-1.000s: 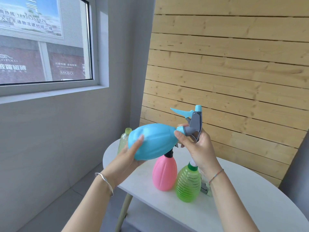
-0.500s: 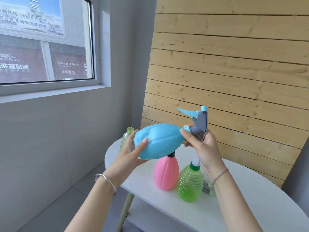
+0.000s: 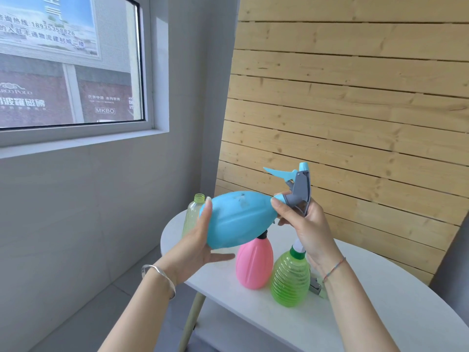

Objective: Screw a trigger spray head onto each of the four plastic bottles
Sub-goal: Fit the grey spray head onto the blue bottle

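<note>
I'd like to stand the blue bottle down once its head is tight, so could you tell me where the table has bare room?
The white table is bare on its right part, from the green ribbed bottle to the far right edge. The left end is crowded: the pink bottle, the green one and the uncapped clear bottle cluster there, with a small grey part partly hidden behind the right forearm.
</note>
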The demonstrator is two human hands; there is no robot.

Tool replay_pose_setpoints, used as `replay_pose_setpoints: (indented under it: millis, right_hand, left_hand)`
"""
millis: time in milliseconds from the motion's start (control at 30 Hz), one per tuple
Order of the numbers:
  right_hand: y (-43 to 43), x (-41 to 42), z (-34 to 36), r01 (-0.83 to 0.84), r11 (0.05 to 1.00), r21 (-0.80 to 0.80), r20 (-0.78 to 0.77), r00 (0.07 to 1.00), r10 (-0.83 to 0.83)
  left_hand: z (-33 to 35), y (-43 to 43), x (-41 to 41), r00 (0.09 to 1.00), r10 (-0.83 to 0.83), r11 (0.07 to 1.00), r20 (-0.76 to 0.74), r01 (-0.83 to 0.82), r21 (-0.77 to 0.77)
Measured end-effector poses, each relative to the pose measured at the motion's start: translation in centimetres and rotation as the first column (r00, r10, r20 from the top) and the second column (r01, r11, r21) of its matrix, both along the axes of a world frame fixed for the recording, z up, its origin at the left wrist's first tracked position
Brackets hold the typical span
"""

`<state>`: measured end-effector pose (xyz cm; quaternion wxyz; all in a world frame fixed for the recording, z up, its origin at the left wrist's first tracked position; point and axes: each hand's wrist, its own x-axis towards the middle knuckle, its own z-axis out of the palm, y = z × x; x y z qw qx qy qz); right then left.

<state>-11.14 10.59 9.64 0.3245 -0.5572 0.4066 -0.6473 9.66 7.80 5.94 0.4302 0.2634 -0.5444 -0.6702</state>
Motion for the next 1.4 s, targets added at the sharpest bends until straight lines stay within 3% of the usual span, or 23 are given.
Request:
replay_pose_setpoints:
  millis: [167, 300, 467, 633, 767, 900, 967, 1067, 1100, 1167, 1233, 1300, 1400]
  right_hand:
    - [0.0, -0.4, 0.1, 0.023, 1.000, 0.014, 0.039, 0.999, -0.024]
    - [-0.1, 0.1, -0.2, 0.009, 1.000, 0.030, -0.004, 1.000, -0.009]
    - [-0.3, -0.3, -0.3, 0.035, 0.999, 0.021, 0.019, 0.999, -0.036]
    - [-0.4, 0.0, -0.6, 0.051, 0.998, 0.027, -0.036, 0.998, -0.050]
    - [-0.3, -0.3, -0.4, 0.057, 0.998, 0.026, 0.006, 0.998, -0.057]
    - [-0.3, 0.3, -0.4, 0.043, 0.999, 0.016, -0.013, 0.999, -0.043]
    - [-0.2, 0.3, -0.4, 0.059, 0.998, 0.008, -0.007, 0.998, -0.058]
    - [-0.1, -0.3, -0.2, 0.048, 0.999, 0.003, 0.042, 0.998, -0.048]
    - [-0.1, -0.3, -0.2, 0.034, 0.999, 0.001, 0.052, 0.998, -0.034]
    - [-0.1, -0.1, -0.2, 0.008, 1.000, -0.004, 0.029, 1.000, -0.008]
    - [-0.1, 0.2, -0.3, -0.005, 1.000, -0.011, -0.027, 1.000, 0.005]
    - [-0.2, 0.5, -0.4, -0.003, 1.000, -0.013, -0.054, 0.999, 0.003]
    - [-0.4, 0.8, -0.5, 0.018, 0.999, -0.037, 0.019, 1.000, -0.017]
  left_hand:
    - [-0.7, -0.4, 0.6, 0.997, 0.069, 0.987, 0.019, -0.065, -0.149]
    - [-0.3, 0.0, 0.1, 0.996, 0.053, 0.999, -0.069, -0.052, 0.016]
    - [-0.7, 0.0, 0.6, 0.993, 0.121, 0.978, -0.009, -0.121, -0.172]
    - [0.0, 0.7, 0.2, 1.000, 0.025, 1.000, 0.007, -0.025, -0.011]
    - [-0.5, 0.0, 0.3, 0.991, 0.136, 0.978, -0.020, -0.137, -0.158]
    - [-0.3, 0.3, 0.0, 0.998, 0.066, 0.998, -0.017, -0.067, -0.016]
    - [-0.5, 0.5, -0.1, 0.992, 0.091, 0.991, 0.086, -0.082, -0.102]
    - [-0.4, 0.4, 0.4, 0.978, 0.191, 0.954, 0.088, -0.164, -0.252]
    - [-0.3, 0.3, 0.4, 0.985, 0.162, 0.963, 0.052, -0.146, -0.226]
    - [-0.1, 0.1, 0.4, 0.996, 0.066, 0.998, -0.067, -0.064, 0.028]
    - [0.1, 0.2, 0.3, 0.998, -0.009, 0.980, -0.060, 0.021, 0.200]
    - [-0.3, 0.1, -0.1, 1.000, 0.009, 0.983, -0.010, -0.007, 0.184]
    - [-0.6, 0.2, -0.7, 0.984, 0.171, 0.981, -0.053, -0.165, 0.100]
